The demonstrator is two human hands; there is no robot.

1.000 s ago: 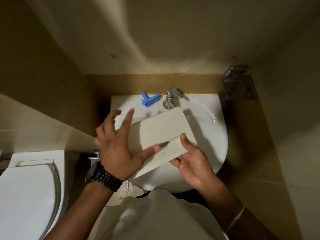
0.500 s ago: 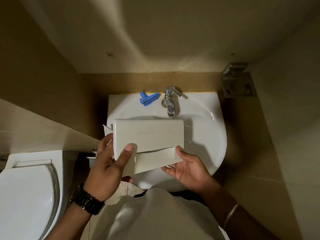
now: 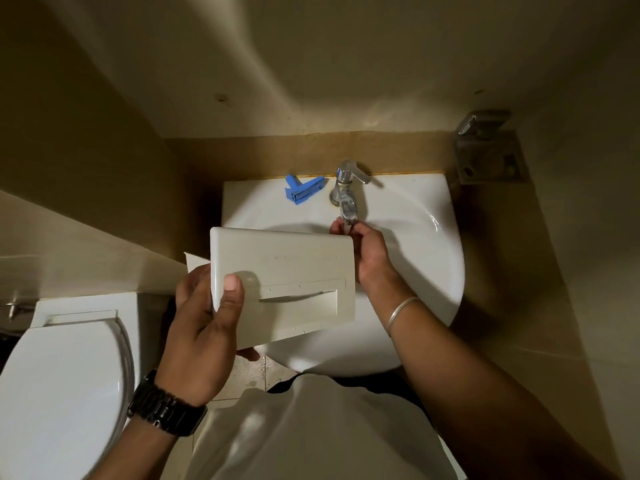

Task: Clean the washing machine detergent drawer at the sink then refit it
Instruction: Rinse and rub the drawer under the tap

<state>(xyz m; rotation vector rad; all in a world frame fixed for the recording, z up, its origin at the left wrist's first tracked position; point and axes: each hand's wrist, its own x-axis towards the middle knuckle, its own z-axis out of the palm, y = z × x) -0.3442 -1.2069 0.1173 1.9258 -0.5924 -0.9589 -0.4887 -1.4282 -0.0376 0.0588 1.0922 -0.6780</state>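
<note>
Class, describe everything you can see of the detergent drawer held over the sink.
The detergent drawer looks like off-white plastic. Its flat rectangular front panel faces the camera, slightly tilted, with rounded corners and a recessed handle slot low on the right. The left hand grips its left edge, thumb across the front. It hangs above the white sink; its compartments are hidden.

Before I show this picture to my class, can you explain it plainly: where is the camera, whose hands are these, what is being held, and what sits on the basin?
There is no machine here. The camera is worn on a person's head and looks down at their own two hands over a white sink. The left hand, with a black watch on its wrist, grips the detergent drawer by the left end of its front panel. The right hand is at the spout of the chrome tap; whether water runs cannot be seen. A small blue plastic part lies on the sink's back ledge. A white toilet stands to the left.
</note>
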